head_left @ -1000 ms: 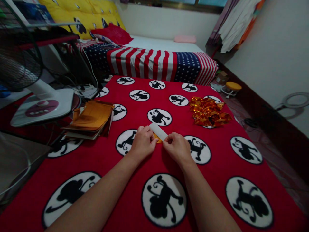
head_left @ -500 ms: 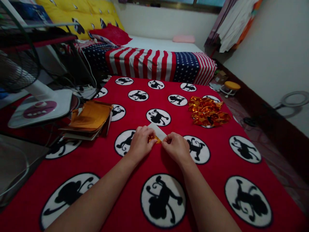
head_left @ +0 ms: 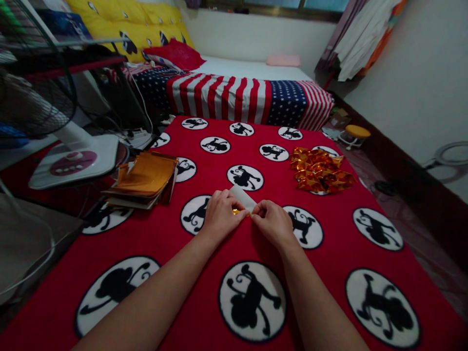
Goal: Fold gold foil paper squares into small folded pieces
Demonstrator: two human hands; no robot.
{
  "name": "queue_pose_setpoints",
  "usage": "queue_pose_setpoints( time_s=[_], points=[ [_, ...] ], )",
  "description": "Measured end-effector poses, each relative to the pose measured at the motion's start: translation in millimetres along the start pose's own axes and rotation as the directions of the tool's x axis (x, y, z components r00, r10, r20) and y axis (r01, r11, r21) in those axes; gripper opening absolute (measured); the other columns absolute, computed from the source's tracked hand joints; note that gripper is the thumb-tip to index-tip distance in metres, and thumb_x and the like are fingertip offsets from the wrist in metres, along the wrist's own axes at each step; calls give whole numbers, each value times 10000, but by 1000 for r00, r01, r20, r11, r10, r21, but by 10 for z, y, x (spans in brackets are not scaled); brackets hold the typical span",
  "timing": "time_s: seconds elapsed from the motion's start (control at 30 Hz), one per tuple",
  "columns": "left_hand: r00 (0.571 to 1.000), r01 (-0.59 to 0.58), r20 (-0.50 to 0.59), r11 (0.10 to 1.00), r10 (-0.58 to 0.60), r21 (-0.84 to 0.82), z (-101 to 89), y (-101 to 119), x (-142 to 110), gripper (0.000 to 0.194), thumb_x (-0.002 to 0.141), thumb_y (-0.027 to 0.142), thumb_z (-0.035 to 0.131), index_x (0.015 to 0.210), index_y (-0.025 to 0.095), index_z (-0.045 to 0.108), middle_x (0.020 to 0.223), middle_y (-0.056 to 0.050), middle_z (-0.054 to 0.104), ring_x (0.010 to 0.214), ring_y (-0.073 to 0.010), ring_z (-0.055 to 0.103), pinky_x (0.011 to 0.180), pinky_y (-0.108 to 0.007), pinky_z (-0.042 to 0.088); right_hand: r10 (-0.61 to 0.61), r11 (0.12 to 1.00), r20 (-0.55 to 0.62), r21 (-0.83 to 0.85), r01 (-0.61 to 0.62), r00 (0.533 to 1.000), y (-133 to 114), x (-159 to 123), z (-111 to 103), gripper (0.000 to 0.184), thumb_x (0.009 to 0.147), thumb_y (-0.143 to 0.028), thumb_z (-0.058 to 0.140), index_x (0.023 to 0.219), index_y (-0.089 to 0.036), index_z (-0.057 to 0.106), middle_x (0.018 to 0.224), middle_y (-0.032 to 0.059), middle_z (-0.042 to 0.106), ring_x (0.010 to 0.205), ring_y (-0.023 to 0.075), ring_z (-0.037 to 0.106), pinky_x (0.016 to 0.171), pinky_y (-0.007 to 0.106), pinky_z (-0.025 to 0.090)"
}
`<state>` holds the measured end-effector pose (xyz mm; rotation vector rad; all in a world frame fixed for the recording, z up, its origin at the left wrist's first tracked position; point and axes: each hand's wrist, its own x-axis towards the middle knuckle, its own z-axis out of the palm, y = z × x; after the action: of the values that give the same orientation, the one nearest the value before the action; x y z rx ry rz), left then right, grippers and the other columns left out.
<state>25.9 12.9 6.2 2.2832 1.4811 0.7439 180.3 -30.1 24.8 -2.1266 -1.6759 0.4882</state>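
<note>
A small sheet of foil paper [head_left: 243,197], pale on one face and shiny gold on the other, lies between my hands, with its near edge turned over so some gold shows. My left hand [head_left: 224,210] grips its left side, thumb and fingers pressed together. At the right end, my right hand [head_left: 271,219] pinches the near corner. Part of the paper is hidden by the fingers. Underneath is a red cloth [head_left: 252,246] with black monkey figures in white circles.
To the left sits a stack of gold-orange paper sheets [head_left: 146,173]. Several folded shiny gold foil pieces [head_left: 320,170] are heaped at the right. A fan with a white base [head_left: 78,161] stands at the far left. Behind is a bed with a striped and starred cover [head_left: 219,95].
My view has shifted slightly left, so everything sits further right. Less gold shows between my hands, and the fingers have moved a little along the paper's near edge.
</note>
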Motion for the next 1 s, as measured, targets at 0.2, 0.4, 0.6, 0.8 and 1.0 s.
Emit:
queue_pose_setpoints(
  time_s=[0.2, 0.4, 0.6, 0.8, 1.0],
  points=[
    [998, -12, 62, 998, 16, -60, -15, -65, 31, 81, 763, 274, 680, 765, 244, 756, 875, -41, 613, 886, -208, 513, 828, -357, 433, 10, 1000, 22, 18, -10, 1000, 6, 12, 6, 40, 713, -260, 623, 709, -233, 652, 717, -22, 665, 628, 121, 567, 545, 232, 290],
    [989, -15, 143, 991, 34, -135, -75, -122, 50, 197, 772, 136, 623, 806, 266, 768, 908, -40, 613, 932, -205, 520, 887, -348, 440, 14, 1000, 29, 20, -15, 999, -10, 11, -15, 43, 708, -242, 616, 709, -236, 659, 706, -21, 665, 623, 123, 562, 542, 232, 283],
    [987, -48, 147, 991, 67, -127, -97, -115, 35, 137, 768, 217, 655, 839, 257, 765, 928, -37, 616, 933, -211, 521, 871, -360, 438, 2, 1000, 21, 16, -3, 1000, -17, 5, -16, 49, 710, -252, 618, 693, -233, 660, 684, -20, 659, 612, 123, 561, 542, 234, 286],
    [981, -41, 182, 986, 70, -160, -121, -137, 47, 249, 774, 115, 600, 875, 268, 768, 926, -40, 619, 933, -202, 518, 890, -348, 435, -1, 1000, 27, 15, 0, 1000, 10, 6, 3, 56, 716, -252, 615, 704, -238, 668, 706, -22, 672, 616, 121, 565, 540, 234, 286],
    [974, -80, 197, 984, 111, -157, -146, -158, 53, 262, 771, 126, 578, 878, 267, 771, 939, -36, 632, 922, -199, 522, 871, -342, 434, 7, 1000, 104, 26, -10, 995, -19, 20, -60, 82, 730, -305, 625, 722, -241, 675, 674, -25, 668, 616, 125, 576, 536, 236, 285]
  ],
)
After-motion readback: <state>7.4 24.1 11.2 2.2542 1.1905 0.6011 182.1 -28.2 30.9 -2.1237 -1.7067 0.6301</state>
